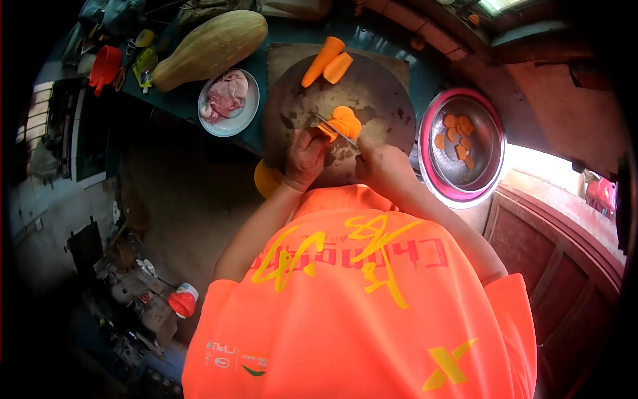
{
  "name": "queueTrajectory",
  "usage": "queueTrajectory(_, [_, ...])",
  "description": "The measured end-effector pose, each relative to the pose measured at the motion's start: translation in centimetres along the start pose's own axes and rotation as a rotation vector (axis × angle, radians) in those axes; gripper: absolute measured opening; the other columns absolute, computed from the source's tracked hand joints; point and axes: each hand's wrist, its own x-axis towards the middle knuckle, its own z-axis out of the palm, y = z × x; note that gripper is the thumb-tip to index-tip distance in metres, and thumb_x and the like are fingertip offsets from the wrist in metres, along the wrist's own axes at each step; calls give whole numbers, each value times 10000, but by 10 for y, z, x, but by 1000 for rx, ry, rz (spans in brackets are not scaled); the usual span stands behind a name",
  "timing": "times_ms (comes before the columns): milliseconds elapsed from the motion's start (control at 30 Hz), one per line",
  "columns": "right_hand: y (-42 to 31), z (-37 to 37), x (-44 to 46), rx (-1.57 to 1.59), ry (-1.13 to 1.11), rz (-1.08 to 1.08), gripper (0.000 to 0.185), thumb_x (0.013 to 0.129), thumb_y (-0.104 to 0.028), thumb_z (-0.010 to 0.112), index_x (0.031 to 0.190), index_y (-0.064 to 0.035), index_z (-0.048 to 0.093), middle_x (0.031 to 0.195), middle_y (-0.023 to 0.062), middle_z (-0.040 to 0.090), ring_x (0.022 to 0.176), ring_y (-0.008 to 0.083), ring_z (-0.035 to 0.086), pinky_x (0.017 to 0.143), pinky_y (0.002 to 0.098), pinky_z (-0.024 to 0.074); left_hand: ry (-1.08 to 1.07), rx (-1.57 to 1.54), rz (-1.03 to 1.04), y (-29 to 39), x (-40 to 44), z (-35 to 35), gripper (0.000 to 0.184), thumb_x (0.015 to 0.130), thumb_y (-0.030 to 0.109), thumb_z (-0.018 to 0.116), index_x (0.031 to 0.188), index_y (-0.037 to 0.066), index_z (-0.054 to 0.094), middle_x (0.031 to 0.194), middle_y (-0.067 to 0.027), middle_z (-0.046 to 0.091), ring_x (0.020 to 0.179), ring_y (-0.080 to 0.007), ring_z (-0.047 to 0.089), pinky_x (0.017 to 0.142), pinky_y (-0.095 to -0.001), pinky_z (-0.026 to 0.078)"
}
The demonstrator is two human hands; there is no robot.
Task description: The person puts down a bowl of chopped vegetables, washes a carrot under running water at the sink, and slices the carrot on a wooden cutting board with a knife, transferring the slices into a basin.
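Note:
My right hand (385, 163) is closed around the handle of a knife (341, 134). The blade slants across a round dark chopping board (286, 100). On the left side of the blade, my left hand (306, 157) pinches a piece of carrot (325, 131) with its fingers bent. Several round carrot slices (348, 120) lie overlapping just beyond the blade. At the board's far edge rest a tapered carrot length (323, 61) and a shorter cut carrot piece (338, 68). My fingers hide part of the held piece.
Left of the board, a white plate (249, 113) holds raw meat (226, 96), with a large squash (212, 48) behind it. On the right, a metal bowl (482, 163) with carrot slices sits in a pink-rimmed basin (425, 126). A red ladle-like scoop (105, 66) is at far left.

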Motion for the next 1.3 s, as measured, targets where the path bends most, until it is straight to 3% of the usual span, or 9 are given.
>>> queueTrajectory(133, [-8,-3,1,61,-49,45,154,821,-132,570,912,-42,485,626,214,589,601,439,590,559,534,460,2,-14,-19,-1,0,0,237,713,-6,714,921,98,673,962,-58,613,883,-297,577,742,-372,497])
queueTrajectory(233, [-16,-7,3,-63,-92,44,167,819,-130,576,921,-42,478,611,187,599,567,398,607,514,501,474,23,-17,-19,0,0,0,230,710,-2,718,912,101,681,957,-60,615,869,-296,580,733,-367,501])
queueTrajectory(300, [-24,-13,5,-134,-187,81,184,820,-84,557,977,-12,492,682,173,656,633,345,666,533,449,518,29,-10,-3,-1,2,-1,225,708,-2,719,905,101,682,955,-61,616,864,-295,582,730,-367,501])
queueTrajectory(633, [-9,23,28,-118,-233,130,161,840,-109,556,956,-14,497,714,187,660,673,365,670,581,467,523,-3,40,13,-4,-1,-2,201,733,19,703,909,111,669,959,-55,612,857,-289,579,743,-367,495])
queueTrajectory(700, [1,31,22,-41,-38,42,171,814,-145,601,916,-44,509,634,189,612,580,398,614,510,490,474,5,21,8,-3,-1,-1,204,734,14,700,910,112,667,961,-54,611,858,-287,578,749,-368,494])
queueTrajectory(800, [5,24,17,22,21,68,184,808,-142,595,933,-38,507,659,213,605,625,430,602,567,518,471,41,-2,18,-3,1,2,208,732,7,701,909,111,665,968,-52,612,858,-285,576,754,-367,493])
queueTrajectory(1300, [-7,-9,7,-143,-133,11,180,813,-180,605,895,-31,545,647,163,635,597,351,648,504,455,513,31,4,-14,-1,0,-1,204,712,1,715,882,109,681,963,-43,630,879,-279,583,741,-352,501])
